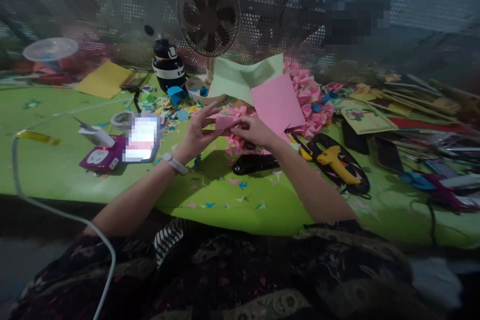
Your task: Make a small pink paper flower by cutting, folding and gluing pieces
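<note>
Between my two hands is a small folded piece of pink paper (pixel 224 122), held above the green table. My left hand (pixel 197 132) pinches its left side with thumb and finger, the other fingers spread upward. On its right side, the fingertips of my right hand (pixel 253 131) grip the same piece. Just behind lie a pink sheet (pixel 279 102) and a pale green sheet (pixel 243 77), resting against a heap of folded pink paper pieces (pixel 309 92). A black stapler-like tool (pixel 255 164) lies below my right hand.
A lit phone (pixel 141 139) stands by a purple power socket (pixel 103 155) at left. Behind are a black bottle (pixel 168 67) and a fan (pixel 209 12). A yellow glue gun (pixel 339 164) lies at right. Paper scraps (pixel 243 185) litter the green table (pixel 52 160); a white cable (pixel 56 214) crosses left.
</note>
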